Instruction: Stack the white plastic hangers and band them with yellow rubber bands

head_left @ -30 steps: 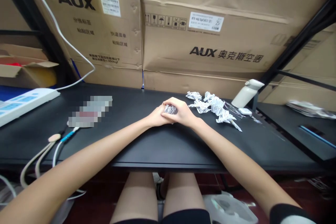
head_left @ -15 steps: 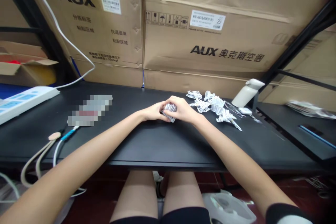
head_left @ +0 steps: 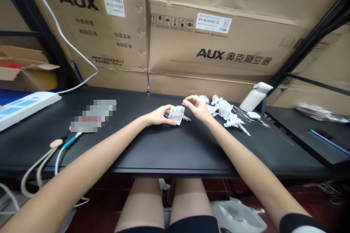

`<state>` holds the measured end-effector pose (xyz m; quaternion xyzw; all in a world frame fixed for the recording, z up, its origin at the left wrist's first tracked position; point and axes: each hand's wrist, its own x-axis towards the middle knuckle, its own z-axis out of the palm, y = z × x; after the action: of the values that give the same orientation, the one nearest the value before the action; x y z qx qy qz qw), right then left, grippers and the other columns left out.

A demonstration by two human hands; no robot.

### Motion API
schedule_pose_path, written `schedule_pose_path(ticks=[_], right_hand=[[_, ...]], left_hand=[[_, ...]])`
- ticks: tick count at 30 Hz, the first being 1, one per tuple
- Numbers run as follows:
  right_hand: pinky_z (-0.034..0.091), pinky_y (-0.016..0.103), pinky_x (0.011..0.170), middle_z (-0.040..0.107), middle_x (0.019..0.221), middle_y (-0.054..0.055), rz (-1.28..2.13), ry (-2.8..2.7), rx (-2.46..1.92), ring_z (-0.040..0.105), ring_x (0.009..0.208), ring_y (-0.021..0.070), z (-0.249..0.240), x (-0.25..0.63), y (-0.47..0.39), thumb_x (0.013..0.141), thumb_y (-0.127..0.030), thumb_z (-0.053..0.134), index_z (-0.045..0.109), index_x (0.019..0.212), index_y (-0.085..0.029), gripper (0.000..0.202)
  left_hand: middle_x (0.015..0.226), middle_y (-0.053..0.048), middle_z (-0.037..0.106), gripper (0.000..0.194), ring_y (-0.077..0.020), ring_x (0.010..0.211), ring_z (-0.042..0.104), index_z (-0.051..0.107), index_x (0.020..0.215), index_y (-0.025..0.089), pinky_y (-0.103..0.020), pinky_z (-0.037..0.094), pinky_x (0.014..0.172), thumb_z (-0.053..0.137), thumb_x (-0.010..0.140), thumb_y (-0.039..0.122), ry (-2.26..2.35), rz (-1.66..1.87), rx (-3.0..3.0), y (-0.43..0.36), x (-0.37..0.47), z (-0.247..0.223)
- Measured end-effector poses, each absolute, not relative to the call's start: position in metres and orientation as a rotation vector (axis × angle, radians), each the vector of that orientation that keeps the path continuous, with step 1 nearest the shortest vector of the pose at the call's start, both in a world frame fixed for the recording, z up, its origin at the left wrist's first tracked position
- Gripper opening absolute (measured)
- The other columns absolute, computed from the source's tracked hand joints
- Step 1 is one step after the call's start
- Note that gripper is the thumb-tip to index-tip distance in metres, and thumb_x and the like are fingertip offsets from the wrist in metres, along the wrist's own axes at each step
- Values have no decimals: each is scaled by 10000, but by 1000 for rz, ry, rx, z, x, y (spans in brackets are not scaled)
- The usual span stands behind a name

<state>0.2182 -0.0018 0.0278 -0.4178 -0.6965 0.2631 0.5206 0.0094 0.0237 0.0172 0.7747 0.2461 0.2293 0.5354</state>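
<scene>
My left hand (head_left: 158, 115) is closed around a ribbed bundle of white strands (head_left: 176, 114), held just above the black tabletop. A loose white end sticks out of the bundle to the right. My right hand (head_left: 197, 106) is apart from that bundle, its thumb and index fingertip brought together. Whether something thin is between those fingertips is too small to tell. Several similar white bundles (head_left: 225, 110) lie just beyond and to the right of my right hand, which partly hides some of them.
A white bottle (head_left: 253, 98) leans at the back right, near a small white case (head_left: 253, 115). On the left lie a blurred-out device (head_left: 93, 114) with a cable and a white power strip (head_left: 28, 107). Large cardboard boxes (head_left: 207, 54) stand along the back of the black table (head_left: 175, 153).
My right hand has let go of the white bundle and moved up and to the right. The bundle stays in my left hand, now more visible, with a loose end showing.
</scene>
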Motion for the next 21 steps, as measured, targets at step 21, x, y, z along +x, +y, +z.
schedule_pose_path(ticks=[21], right_hand=[[451,284,658,582,775,37,309,-2164,-906,550,701,151,25,217,-9,852,-243,550,586,762,-173,119]], left_hand=[[1055,-100,671,502,-236,959,619,628,1112,136,-384,472,865,726,692,393,600,608,1869,36,2,13]])
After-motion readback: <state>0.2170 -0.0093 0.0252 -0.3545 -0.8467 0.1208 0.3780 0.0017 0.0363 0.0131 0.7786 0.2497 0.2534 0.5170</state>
